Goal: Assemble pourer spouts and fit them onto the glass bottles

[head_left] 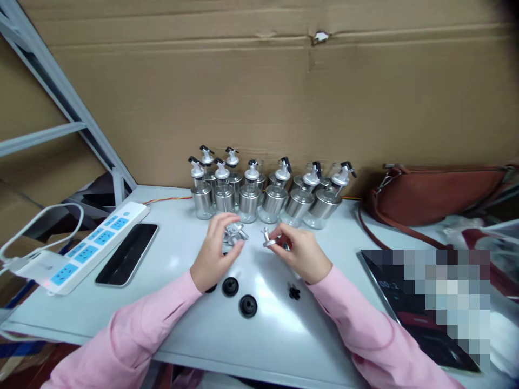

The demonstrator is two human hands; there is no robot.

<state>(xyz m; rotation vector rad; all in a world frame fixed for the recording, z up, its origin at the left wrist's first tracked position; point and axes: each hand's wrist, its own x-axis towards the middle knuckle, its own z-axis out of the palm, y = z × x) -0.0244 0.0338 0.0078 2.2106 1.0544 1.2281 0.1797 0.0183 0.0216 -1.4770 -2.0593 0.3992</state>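
Silver fitting — pinched in right fingers
Left fingers spread wide around silver parts; black caps — nearside of these fingers.

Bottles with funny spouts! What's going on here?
Someone in pink sleeves is handling small silvery bits at a table. The right hand pinches one small silvery part. The left hand curves around more silvery pieces; I can't tell if it holds any. Round black pieces lie nearer the person, and the spouted bottles stand at the back.
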